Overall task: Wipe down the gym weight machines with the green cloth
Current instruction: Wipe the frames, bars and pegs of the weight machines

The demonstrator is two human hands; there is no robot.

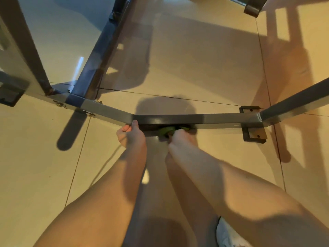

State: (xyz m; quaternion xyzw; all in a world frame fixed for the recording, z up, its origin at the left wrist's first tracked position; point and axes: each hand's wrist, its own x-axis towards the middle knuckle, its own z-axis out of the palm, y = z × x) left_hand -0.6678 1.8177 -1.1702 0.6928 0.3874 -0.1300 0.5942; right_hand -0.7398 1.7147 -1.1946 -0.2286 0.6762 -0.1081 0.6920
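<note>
A grey metal base bar (219,120) of the weight machine runs across the floor from left to right. My left hand (130,135) grips the bar's near edge, thumb on top. Just to its right, my right hand (181,138) holds the bunched green cloth (165,131) against the bar's near side. Only a small part of the cloth shows past my fingers.
A dark upright post (99,56) and a slanted grey frame member (23,47) rise from the bar's left end. A black foot plate (254,136) sits at the right joint, another (8,97) at far left. Glossy beige floor tiles lie all around. A white shoe (229,236) shows at the bottom.
</note>
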